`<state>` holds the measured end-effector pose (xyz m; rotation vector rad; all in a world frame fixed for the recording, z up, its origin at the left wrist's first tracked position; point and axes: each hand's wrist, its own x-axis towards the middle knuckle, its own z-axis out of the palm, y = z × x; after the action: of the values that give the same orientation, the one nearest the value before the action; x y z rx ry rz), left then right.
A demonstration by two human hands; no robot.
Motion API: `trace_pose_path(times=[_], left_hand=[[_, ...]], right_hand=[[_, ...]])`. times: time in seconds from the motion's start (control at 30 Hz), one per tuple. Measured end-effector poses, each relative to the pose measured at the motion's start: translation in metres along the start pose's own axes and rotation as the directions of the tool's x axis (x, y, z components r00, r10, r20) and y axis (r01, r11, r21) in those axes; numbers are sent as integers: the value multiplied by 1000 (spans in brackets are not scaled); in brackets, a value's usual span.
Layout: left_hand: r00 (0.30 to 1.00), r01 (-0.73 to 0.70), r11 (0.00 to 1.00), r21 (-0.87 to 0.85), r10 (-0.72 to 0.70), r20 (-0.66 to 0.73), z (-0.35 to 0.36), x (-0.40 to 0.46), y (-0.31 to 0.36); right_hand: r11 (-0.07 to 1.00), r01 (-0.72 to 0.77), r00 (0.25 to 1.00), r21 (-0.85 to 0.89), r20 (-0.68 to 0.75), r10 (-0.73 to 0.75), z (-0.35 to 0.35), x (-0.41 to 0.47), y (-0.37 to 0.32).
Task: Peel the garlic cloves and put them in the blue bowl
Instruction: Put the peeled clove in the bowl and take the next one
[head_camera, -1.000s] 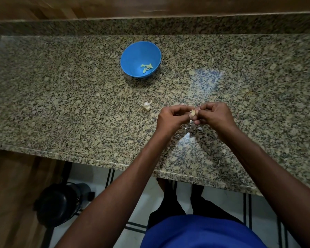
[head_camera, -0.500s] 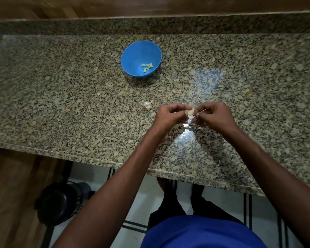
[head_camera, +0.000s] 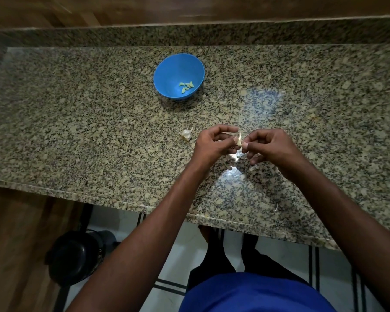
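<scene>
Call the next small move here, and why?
Probably keep stripping skin off the clove: both hands pinch it, left hand and right hand, and papery skin still sticks up from it. Peeled cloves already lie in the bowl, so this one likely goes there once bare.

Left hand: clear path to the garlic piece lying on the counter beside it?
Probably yes, once freed. The garlic piece lies just left of the left hand on bare counter, nothing between them. But that hand and the right hand are pinching a clove.
</scene>
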<state>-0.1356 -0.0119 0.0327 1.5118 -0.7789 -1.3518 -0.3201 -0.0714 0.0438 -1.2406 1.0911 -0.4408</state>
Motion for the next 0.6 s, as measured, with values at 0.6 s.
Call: trace_pose_path(times=[0.6], left_hand=[[996, -40, 999, -7, 40, 84, 1, -12, 5]], right_hand=[[976, -133, 988, 172, -56, 144, 7, -3, -7]])
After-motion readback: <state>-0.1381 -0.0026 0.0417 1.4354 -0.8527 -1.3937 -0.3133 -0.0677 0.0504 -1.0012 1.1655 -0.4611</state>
